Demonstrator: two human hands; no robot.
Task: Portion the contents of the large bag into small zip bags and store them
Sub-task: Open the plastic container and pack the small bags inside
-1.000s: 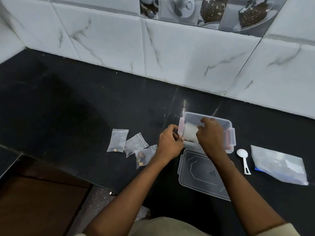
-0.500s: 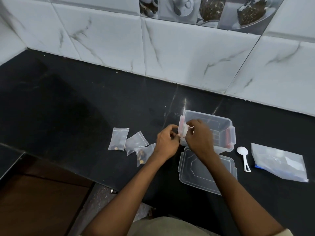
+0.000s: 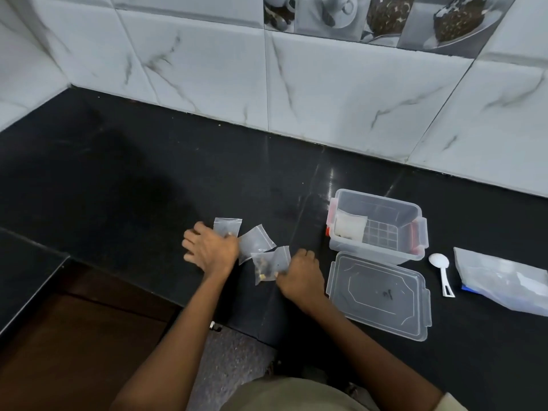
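Three small zip bags lie on the black counter (image 3: pixel 148 179): a left one (image 3: pixel 227 227), a middle one (image 3: pixel 255 242) and a near one (image 3: pixel 270 264) with dark bits inside. My left hand (image 3: pixel 211 251) rests with spread fingers over the lower edge of the left bag. My right hand (image 3: pixel 300 275) has curled fingers and pinches the near bag's lower right corner. A clear storage box (image 3: pixel 415 215) stands open to the right, with one whitish filled small bag (image 3: pixel 350 229) leaning inside. The large bag (image 3: pixel 504 281) lies flat at the far right.
The box's clear lid (image 3: pixel 381 296) lies just in front of the box. A white plastic scoop (image 3: pixel 441 269) sits between the box and the large bag. A tiled wall (image 3: pixel 326 93) runs behind. The counter's front edge is close to my forearms.
Both hands have left the box and moved left to the loose small bags. The filled small bag they held now sits inside the box.
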